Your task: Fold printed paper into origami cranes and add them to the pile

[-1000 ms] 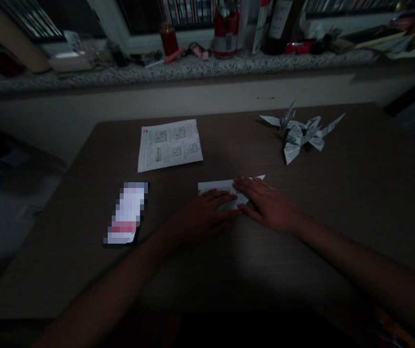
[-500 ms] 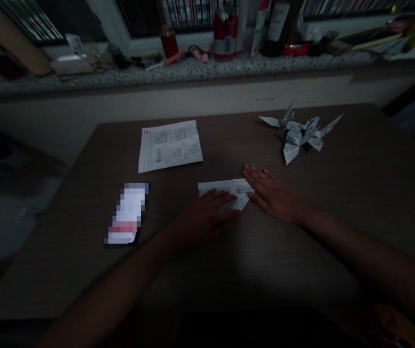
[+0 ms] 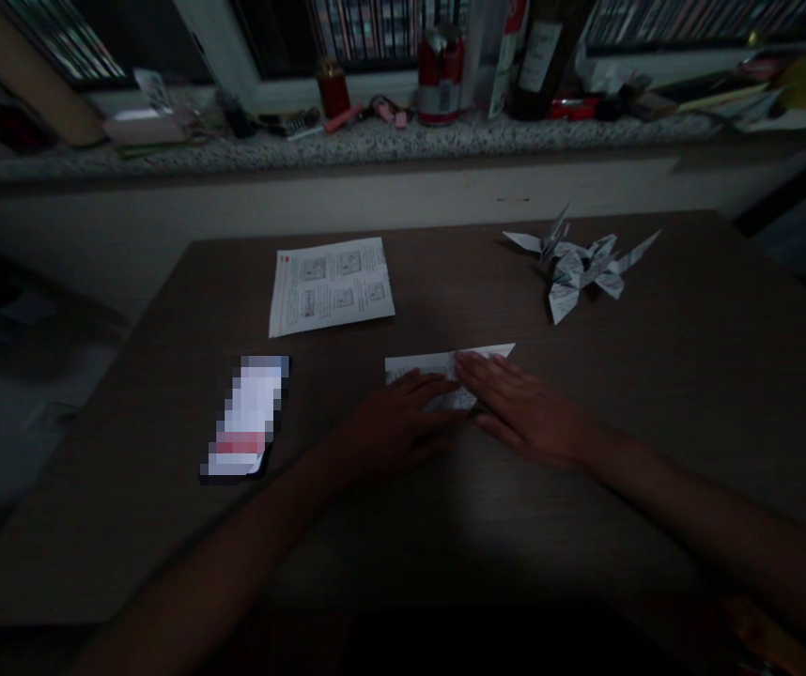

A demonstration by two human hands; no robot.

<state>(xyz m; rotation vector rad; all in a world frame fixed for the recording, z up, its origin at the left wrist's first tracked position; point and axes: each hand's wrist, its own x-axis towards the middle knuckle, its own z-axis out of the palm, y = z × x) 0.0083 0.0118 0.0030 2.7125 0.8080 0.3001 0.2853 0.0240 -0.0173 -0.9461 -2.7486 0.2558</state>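
A folded sheet of printed paper lies flat on the table, its long straight edge on the far side and a pointed corner at the right. My left hand rests on its near left part with the fingers stretched out. Across its right half lies my right hand, fingers extended and pressed flat on the paper. The two hands' fingertips nearly meet over its middle. Both hands hide much of the paper's near side, so its full outline does not show.
Beyond the hands at the left lies a printed sheet. A phone with a lit, blurred screen is left of my left hand. Folded paper cranes stand at the table's far right. A cluttered stone windowsill runs behind the table.
My right hand has slid left and slightly nearer, from the paper's right corner onto its middle, uncovering that corner. My left hand stays in place.
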